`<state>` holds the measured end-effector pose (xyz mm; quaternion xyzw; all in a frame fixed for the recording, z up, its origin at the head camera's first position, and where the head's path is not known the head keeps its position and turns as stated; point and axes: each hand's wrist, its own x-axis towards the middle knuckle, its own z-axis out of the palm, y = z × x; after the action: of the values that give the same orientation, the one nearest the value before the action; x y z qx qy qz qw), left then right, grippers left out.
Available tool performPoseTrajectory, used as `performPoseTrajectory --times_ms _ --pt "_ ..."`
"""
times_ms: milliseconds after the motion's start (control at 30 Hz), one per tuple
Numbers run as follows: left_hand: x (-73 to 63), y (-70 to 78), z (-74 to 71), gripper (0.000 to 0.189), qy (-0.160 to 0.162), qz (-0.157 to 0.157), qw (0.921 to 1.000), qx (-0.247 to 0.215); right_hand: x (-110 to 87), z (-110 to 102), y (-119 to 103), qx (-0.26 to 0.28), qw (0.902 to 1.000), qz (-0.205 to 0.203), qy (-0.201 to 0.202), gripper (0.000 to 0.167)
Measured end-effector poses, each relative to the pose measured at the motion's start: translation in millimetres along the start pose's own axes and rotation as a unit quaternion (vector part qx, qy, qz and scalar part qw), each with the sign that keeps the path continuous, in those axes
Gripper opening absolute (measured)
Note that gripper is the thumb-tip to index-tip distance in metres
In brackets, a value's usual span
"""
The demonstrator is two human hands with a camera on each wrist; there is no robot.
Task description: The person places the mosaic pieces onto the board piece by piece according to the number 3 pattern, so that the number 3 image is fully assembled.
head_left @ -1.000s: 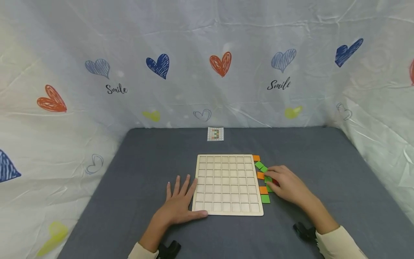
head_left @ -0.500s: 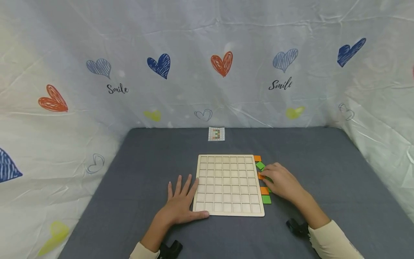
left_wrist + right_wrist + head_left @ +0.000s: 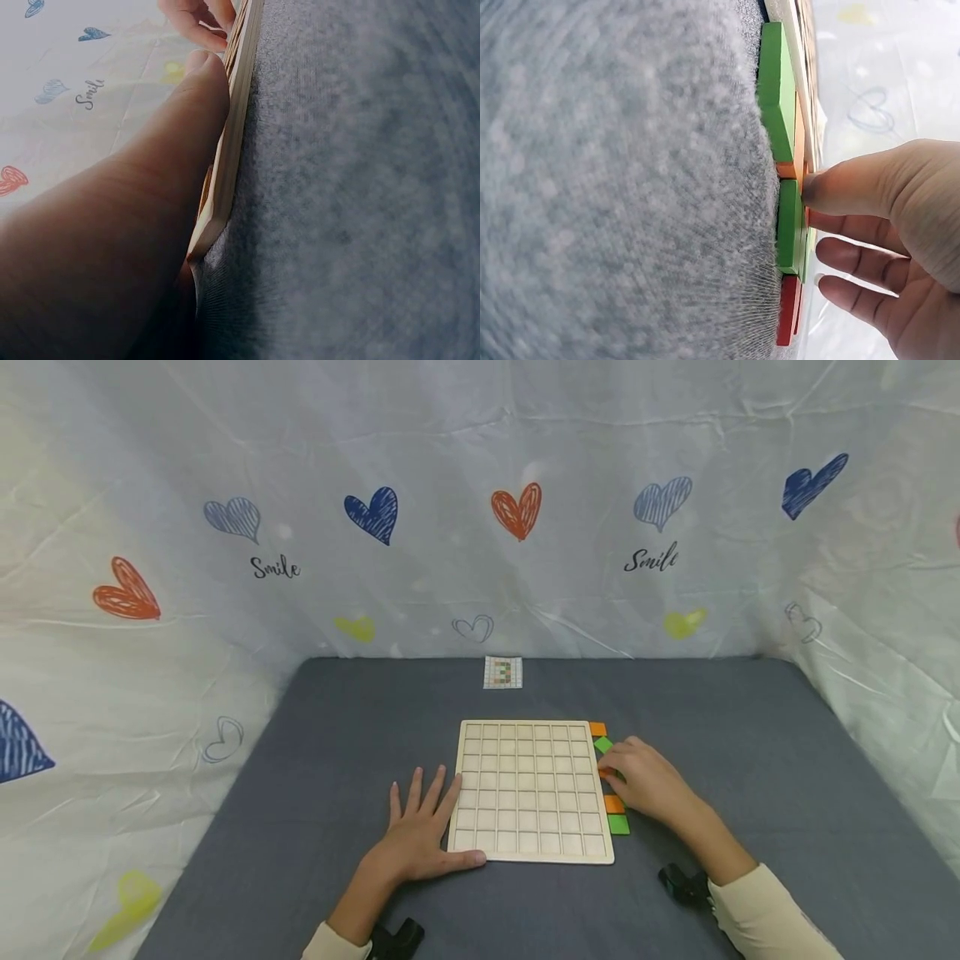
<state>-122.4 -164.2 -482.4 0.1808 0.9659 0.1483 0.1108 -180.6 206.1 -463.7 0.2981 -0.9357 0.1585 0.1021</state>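
Note:
A pale wooden grid board (image 3: 525, 791) lies flat on the table. My left hand (image 3: 412, 842) is spread at its near left corner, index finger at the left edge and thumb on the front edge. At the board's right side my right hand (image 3: 648, 781) pinches an orange tile (image 3: 603, 773) between thumb and index finger; the fingers cover much of it. Around it lie another orange tile (image 3: 614, 804), a green tile (image 3: 618, 824), a far orange tile (image 3: 597, 728) and a far green tile (image 3: 603, 744). Red tiles (image 3: 787, 311) show in the right wrist view.
A small card (image 3: 503, 672) printed with a coloured grid pattern lies near the table's back edge. Dark grey cloth (image 3: 360, 718) covers the table. Behind it hangs a pale curtain (image 3: 435, 577) with printed hearts.
My right hand has moved left from the green tiles to the orange tile by the board and now pinches it. The left hand stays at the board's corner.

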Motion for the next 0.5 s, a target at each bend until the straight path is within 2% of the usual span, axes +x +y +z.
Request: performPoseTrajectory --times_ms 500 --pt "-1.8 0.2 -0.3 0.116 0.005 0.004 0.9999 -0.008 3.3 -2.4 2.8 0.024 0.9997 -0.001 -0.007 0.019"
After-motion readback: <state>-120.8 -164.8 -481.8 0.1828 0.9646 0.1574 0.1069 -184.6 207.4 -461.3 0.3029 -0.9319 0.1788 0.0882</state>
